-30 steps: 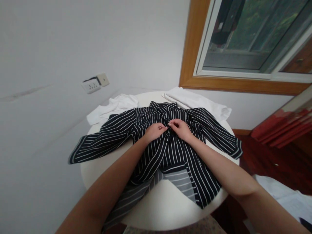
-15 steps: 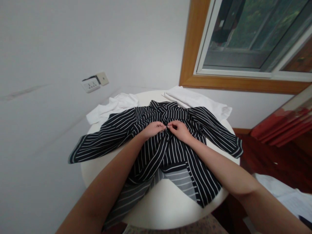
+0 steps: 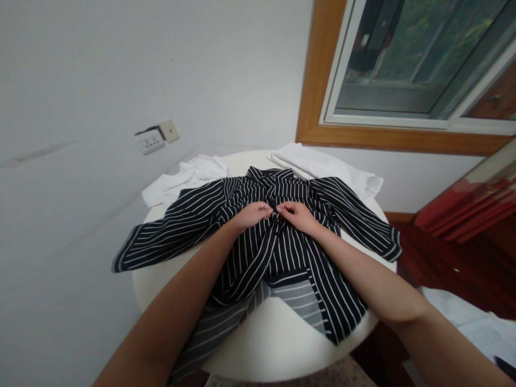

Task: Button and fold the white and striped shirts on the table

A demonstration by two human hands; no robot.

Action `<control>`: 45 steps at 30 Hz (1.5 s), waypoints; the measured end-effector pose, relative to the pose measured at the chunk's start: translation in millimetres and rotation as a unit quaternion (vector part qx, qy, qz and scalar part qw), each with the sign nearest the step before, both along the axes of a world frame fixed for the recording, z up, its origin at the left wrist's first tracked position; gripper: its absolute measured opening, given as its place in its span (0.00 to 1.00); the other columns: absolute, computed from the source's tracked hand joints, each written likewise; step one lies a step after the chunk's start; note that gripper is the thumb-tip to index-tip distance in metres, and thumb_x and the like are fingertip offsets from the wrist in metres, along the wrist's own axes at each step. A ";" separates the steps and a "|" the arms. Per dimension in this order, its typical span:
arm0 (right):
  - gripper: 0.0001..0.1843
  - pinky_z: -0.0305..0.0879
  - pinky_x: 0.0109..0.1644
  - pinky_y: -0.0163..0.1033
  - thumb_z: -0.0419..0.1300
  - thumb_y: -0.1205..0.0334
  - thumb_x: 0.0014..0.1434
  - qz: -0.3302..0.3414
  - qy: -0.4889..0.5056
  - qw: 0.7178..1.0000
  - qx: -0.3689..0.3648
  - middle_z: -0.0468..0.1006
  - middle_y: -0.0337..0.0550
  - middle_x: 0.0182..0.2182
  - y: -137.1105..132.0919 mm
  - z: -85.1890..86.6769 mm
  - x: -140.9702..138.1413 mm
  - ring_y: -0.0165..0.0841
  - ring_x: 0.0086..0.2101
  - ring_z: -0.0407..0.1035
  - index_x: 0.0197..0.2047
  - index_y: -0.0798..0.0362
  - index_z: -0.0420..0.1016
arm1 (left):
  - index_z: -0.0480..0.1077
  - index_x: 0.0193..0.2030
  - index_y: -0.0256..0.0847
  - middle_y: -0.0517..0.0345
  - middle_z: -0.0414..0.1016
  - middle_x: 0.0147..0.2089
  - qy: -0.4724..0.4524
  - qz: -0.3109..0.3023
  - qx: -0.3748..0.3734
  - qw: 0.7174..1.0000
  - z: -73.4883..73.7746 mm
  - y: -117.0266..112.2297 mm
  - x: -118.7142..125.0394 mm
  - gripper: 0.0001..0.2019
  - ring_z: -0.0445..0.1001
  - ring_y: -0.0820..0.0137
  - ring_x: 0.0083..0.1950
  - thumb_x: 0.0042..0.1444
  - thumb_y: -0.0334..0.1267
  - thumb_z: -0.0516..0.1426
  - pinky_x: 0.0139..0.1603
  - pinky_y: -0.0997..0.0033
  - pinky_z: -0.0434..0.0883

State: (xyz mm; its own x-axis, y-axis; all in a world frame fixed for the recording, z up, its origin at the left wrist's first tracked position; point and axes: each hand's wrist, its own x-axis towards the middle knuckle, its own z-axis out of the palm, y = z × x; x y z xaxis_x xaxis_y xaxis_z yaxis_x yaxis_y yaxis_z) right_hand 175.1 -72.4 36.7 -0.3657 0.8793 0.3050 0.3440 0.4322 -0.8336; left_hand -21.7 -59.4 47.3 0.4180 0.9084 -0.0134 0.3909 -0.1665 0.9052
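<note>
The grip of the left hand is together, thumb and fingertips pinching the front edge of a black-and-white striped shirt. Just beside it, the grip of the right hand is likewise clamped on the same front edge, its fingertips almost meeting the left ones; what lies between them is too small to make out.

At far left, a socket plate is set in the pale wall. Below and right of it, a crumpled white cloth lies at the back of the round white bench. The shirt spreads across the middle of this bench, collar toward the wall, both sleeves stretched out sideways, the left one reaching past the rim. Its lower front parts, showing a greyer inner side. Behind the sleeve on the right lies a folded white cloth, below a wood-framed window. At far right, a red-patterned curtain hangs over the dark red floor, with more white fabric nearer the person.
</note>
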 end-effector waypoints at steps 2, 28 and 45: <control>0.10 0.69 0.40 0.38 0.58 0.58 0.58 0.024 0.050 0.997 -0.054 0.79 0.38 0.29 2.4 -2.0 0.0 0.31 0.30 0.73 0.37 0.52 0.78 | 0.71 0.34 0.37 0.57 0.75 0.33 -0.006 0.003 -0.004 1.000 -0.6 0.2 0.1 0.07 0.72 0.72 0.35 0.54 0.39 0.56 0.45 0.67 0.70; 0.05 0.68 0.34 0.34 0.59 0.65 0.56 -0.037 0.038 0.997 -0.055 0.77 0.33 0.24 0.7 -7.8 -10.5 0.30 0.26 0.75 0.38 0.51 0.71 | 0.73 0.33 0.36 0.55 0.76 0.33 -0.036 0.040 -0.033 0.998 -1.1 -2.2 6.1 0.11 0.72 0.72 0.34 0.54 0.42 0.57 0.42 0.69 0.69; 0.07 0.68 0.39 0.36 0.57 0.69 0.58 -0.050 -0.044 0.998 0.019 0.78 0.34 0.27 -6.9 -2.2 -13.9 0.30 0.29 0.75 0.40 0.51 0.71 | 0.72 0.32 0.37 0.56 0.75 0.31 0.051 0.074 0.042 0.995 -7.9 1.2 10.4 0.13 0.71 0.70 0.32 0.53 0.44 0.52 0.37 0.70 0.68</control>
State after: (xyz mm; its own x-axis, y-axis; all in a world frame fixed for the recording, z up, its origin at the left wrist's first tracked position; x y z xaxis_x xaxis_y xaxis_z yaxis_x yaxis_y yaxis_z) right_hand 161.2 -79.4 34.5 -0.3034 0.9008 0.3105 0.4574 0.4236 -0.7819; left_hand -11.4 -58.2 39.4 0.2792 0.9597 0.0302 0.5067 -0.1740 0.8444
